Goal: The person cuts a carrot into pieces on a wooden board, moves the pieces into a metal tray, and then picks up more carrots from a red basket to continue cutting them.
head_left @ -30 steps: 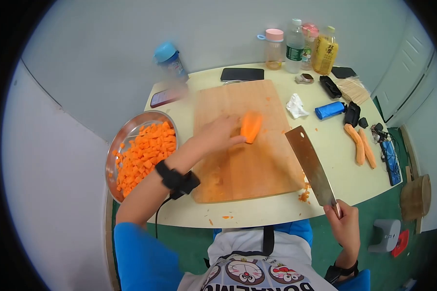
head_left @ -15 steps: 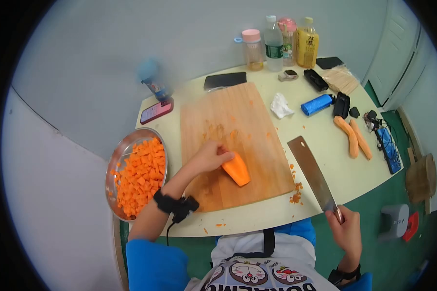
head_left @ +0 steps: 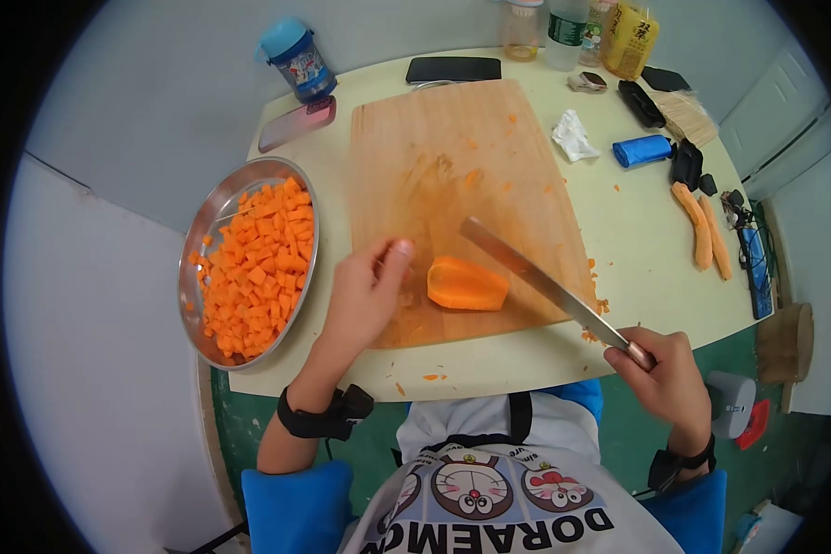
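Observation:
A thick peeled carrot piece (head_left: 466, 284) lies on the wooden cutting board (head_left: 434, 129) near its front edge. Just left of it, my left hand (head_left: 365, 286) hovers with loosely curled fingers, apart from the carrot and holding nothing that I can see. My right hand (head_left: 660, 374) is closed round the handle of a kitchen knife (head_left: 549, 286). Its broad blade slants up and left over the board, with the tip above and right of the carrot piece. Beside the board on the left, a steel dish (head_left: 307, 240) holds a heap of diced carrot (head_left: 263, 268).
A blue children's bottle (head_left: 300, 65) and a phone (head_left: 297, 125) stand at the back left. Several bottles (head_left: 566, 37) line the back. At right are a crumpled tissue (head_left: 574, 137), a blue roll (head_left: 644, 150), two peeled carrots (head_left: 697, 226) and a power strip (head_left: 757, 268).
My left hand has let go of the carrot piece and moved left. The carrot piece now lies turned more sideways. The knife has swung left over the board. The view has tilted downward.

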The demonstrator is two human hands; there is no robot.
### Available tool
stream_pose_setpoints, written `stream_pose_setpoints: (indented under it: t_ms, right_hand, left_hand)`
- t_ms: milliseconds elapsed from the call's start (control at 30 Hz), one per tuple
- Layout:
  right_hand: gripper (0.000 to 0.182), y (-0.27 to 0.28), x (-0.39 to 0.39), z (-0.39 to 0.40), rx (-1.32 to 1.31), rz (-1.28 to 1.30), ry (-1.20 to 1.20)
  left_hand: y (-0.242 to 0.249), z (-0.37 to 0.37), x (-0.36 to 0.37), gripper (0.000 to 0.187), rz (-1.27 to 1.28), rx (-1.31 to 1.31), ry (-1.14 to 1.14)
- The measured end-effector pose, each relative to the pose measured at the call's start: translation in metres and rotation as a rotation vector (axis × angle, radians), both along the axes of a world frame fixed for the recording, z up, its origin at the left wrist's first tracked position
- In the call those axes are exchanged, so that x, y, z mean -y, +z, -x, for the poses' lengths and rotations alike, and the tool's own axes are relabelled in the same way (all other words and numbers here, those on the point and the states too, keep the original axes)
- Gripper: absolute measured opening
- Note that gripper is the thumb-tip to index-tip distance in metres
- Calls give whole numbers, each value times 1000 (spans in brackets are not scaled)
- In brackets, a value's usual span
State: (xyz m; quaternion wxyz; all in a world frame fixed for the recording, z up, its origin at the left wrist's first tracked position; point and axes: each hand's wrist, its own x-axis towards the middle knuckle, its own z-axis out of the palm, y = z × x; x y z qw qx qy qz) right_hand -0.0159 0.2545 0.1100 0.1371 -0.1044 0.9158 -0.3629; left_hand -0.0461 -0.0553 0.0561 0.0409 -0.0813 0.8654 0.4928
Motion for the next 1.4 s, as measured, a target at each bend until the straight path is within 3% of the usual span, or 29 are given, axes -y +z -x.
stream_pose_setpoints:
  t_ms: [67,100,167,300,400,500,567,633,700,733,800,933,967,1033,1067,1133,1233,1267,1333,1367,1400]
  right_hand:
    - [16,3,6,11,-1,-1,67]
    - [16,4,9,17,11,3,116]
    - [17,7,17,29,28,2,169]
    - [17,9,32,53,19,-132,346]
    - [16,4,34,62,33,-116,405]
    - [14,3,33,66,45,-47,417]
    - [14,2,32,68,63,-12,417]
    - [13,-1,29,66,-85,6,416]
    - [14,8,23,65,-43,-11,314]
    - [15,11,19,65,-11,-31,216]
    - [15,10,11,64,-32,-20,118]
    - [15,6,-3,62,-81,5,-16]
    - [10,5,-4,60,-85,38,-26]
    - [8,3,-4,58,-87,74,-43]
    - [8,2,-4,57,-79,84,-40]
    - [8,1,-6,58,-73,100,-37]
    - [9,-3,-8,59,-69,93,-12]
    - [9,-3,-8,59,-68,83,-11]
    - [9,-6,-10,58,-62,80,-8]
    - [11,-6,-12,57,-69,66,6]
    - [13,-7,-13,58,-78,51,19]
  left_hand:
    - [19,1,-1,29,-162,-255,93]
    - [28,1,-6,29,-168,-252,96]
    - [38,3,-17,32,-174,-580,61]
    - [26,15,-13,30,-195,-575,-165]
    - [24,16,-11,21,-375,-412,-143]
    - [24,16,-6,24,-496,-368,-105]
    - [22,15,-1,25,-490,-376,-136]
    - [16,18,-2,26,-483,-381,-172]
    - [5,24,-9,31,-385,-1133,152]
    - [4,19,-5,31,-389,-1125,146]
    - [4,3,4,43,353,-895,-277]
    - [-16,10,-7,30,501,-587,-581]
    - [-15,11,-7,30,505,-590,-585]
    - [-11,12,-5,22,197,-349,-505]
    - [-5,14,-7,22,201,-349,-509]
    - [11,17,-8,26,-226,347,-227]
    - [4,29,4,32,-292,569,-335]
    - [5,28,4,32,-288,570,-328]
    - [5,25,0,33,119,202,-229]
    - [7,22,-1,33,122,206,-227]
    - [13,20,-4,33,265,39,-202]
